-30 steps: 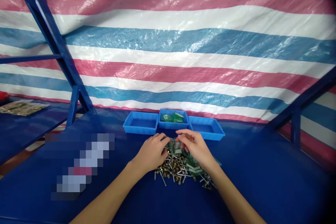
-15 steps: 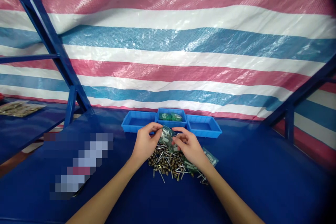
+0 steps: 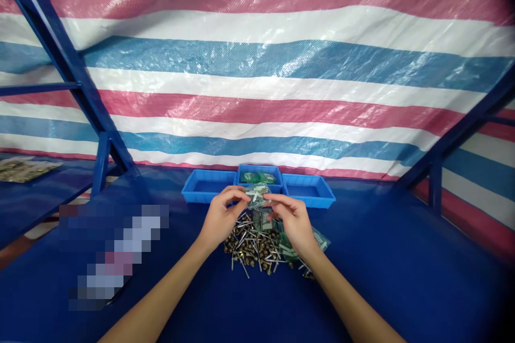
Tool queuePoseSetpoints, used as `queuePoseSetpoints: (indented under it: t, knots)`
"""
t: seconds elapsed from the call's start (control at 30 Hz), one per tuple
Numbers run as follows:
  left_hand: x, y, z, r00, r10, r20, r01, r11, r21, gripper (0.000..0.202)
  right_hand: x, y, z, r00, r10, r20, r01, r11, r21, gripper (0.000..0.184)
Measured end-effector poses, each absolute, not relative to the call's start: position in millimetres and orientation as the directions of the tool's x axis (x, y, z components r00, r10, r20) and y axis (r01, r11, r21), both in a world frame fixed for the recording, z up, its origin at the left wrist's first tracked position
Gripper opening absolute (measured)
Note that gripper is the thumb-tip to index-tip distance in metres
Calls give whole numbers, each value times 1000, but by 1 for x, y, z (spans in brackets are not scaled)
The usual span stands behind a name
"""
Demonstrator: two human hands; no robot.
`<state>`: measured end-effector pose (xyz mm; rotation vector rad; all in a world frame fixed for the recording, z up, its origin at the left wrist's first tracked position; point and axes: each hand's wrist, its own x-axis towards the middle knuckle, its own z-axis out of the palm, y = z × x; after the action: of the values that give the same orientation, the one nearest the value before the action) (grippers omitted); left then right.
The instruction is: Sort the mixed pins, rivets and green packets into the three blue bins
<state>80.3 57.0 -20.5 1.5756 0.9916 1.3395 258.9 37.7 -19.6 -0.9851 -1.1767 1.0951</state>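
My left hand [image 3: 220,216] and my right hand [image 3: 292,218] pinch a small clear packet with green contents [image 3: 257,194] between them, lifted just above a pile of metal screws and brass fittings [image 3: 252,245] on the blue table. More green packets [image 3: 300,244] lie at the pile's right side, partly under my right wrist. Behind the pile stand three blue trays in a row: the left tray [image 3: 205,191], the middle tray [image 3: 258,172] holding green packets, and the right tray [image 3: 309,194].
A striped pink, white and blue tarp [image 3: 257,75] hangs behind the table. Blue steel frame bars [image 3: 76,80] rise at left and right. A side shelf at far left carries a pile of parts [image 3: 24,169]. A blurred patch [image 3: 112,252] lies on the table left of my arm.
Both hands rose from the pile with a clear packet pinched between them and now hold it higher, close to the middle tray. The view has tilted slightly.
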Motion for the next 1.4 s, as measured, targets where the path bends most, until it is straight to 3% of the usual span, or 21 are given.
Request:
queuePoseSetpoints:
  t: [0.23, 0.37, 0.43, 0.5, 0.6, 0.67, 0.77, 0.87, 1.0, 1.13, 1.23, 1.4]
  knots:
    - [82, 55, -16, 152, 941, 302, -22, -302, 953, 12, 256, 36, -25, -21, 935, 353, -12, 353, -936, 42]
    - [82, 51, -14, 145, 921, 361, 17, -367, 930, 25, 258, 30, -25, 79, 840, 536, 41, 535, -844, 43]
    - [83, 47, -15, 219, 874, 434, 179, -474, 862, 24, 261, 25, -20, 187, 746, 639, 131, 626, -769, 45]
    - [85, 42, -18, 382, 801, 461, 380, -591, 711, 23, 264, 21, -13, 292, 638, 713, 229, 677, -699, 49]
    - [87, 37, -27, 580, 727, 367, 535, -680, 501, 33, 266, 25, -1, 380, 559, 737, 292, 684, -669, 52]
    - [88, 36, -33, 618, 723, 308, 579, -684, 444, 40, 265, 35, 3, 356, 634, 687, 253, 642, -724, 52]
    - [89, 35, -36, 621, 733, 278, 608, -674, 418, 38, 264, 52, -1, 134, 876, 464, 183, 438, -880, 53]
    - [89, 35, -32, 610, 744, 275, 617, -663, 424, 35, 265, 58, -12, -11, 957, 289, 293, 279, -915, 47]
    - [90, 35, -28, 587, 754, 295, 592, -648, 479, 43, 267, 50, -19, -65, 954, 292, 470, 287, -835, 26]
    - [89, 40, -29, 520, 768, 373, 476, -624, 620, 45, 272, 47, -16, -73, 929, 364, 554, 341, -759, 21]
    - [88, 45, -30, 441, 804, 399, 381, -570, 727, 38, 276, 49, -17, -61, 926, 373, 546, 344, -764, 21]
    - [87, 50, -28, 357, 847, 394, 165, -472, 866, 36, 275, 52, -24, -75, 970, 231, 412, 241, -879, 26]
